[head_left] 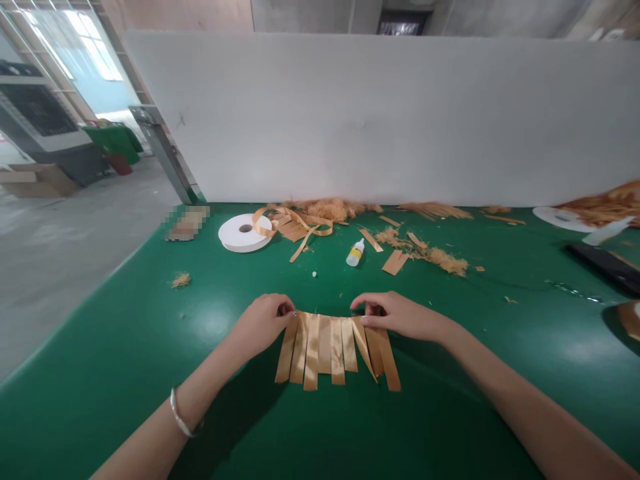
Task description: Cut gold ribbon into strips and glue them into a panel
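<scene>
A row of several gold ribbon strips [330, 347] lies side by side on the green table [125, 347], fanned out toward me. My left hand [263, 320] pinches the top left end of the row. My right hand [395, 313] pinches the top right end, fingers curled over the strips there. Both hands rest on the table surface.
Behind the hands lie a small glue bottle [355, 253], a white tape roll [244, 233], loose gold ribbon [295, 225] and frayed scraps [440, 259]. A white partition [380, 113] closes the table's far side. A dark tool [605, 265] and more ribbon [600, 207] sit far right.
</scene>
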`<state>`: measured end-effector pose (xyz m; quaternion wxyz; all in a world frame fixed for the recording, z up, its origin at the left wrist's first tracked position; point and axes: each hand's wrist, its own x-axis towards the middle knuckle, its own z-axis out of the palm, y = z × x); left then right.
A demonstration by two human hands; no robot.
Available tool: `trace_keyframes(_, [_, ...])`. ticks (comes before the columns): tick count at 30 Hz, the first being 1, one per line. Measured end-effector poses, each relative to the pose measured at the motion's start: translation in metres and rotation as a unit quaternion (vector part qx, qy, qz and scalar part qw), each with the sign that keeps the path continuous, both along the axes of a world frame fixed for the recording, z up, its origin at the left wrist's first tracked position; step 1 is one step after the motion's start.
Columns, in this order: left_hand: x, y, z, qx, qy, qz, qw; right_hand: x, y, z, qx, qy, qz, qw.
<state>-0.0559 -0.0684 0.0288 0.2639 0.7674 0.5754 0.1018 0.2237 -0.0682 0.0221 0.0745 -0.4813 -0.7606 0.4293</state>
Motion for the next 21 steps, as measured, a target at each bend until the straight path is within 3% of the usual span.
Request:
trace_keyframes(8, [0.0,-0.006,0.019,-0.026,-0.125,-0.004,0.992,-0.002,-0.009,0.016,0.013,0.057,-0.049,0.997])
trace_keyframes(13, [-0.01,-0.023,0.049,-0.055,-0.156,-0.014,0.986,-0.008,-0.031,0.033,-0.003,0.15,-0.083,0.985])
trace_keyframes(17, [-0.014,-0.036,0.074,-0.133,-0.255,-0.007,0.958,-0.008,-0.041,0.04,-0.034,0.231,-0.107,0.966])
trace_keyframes(19, [-0.014,-0.035,0.076,-0.141,-0.269,0.008,0.953,-0.008,-0.04,0.039,-0.037,0.242,-0.118,0.962])
trace_keyframes(21, [-0.014,-0.029,0.066,-0.134,-0.249,0.015,0.959,-0.007,-0.035,0.034,-0.045,0.226,-0.112,0.967])
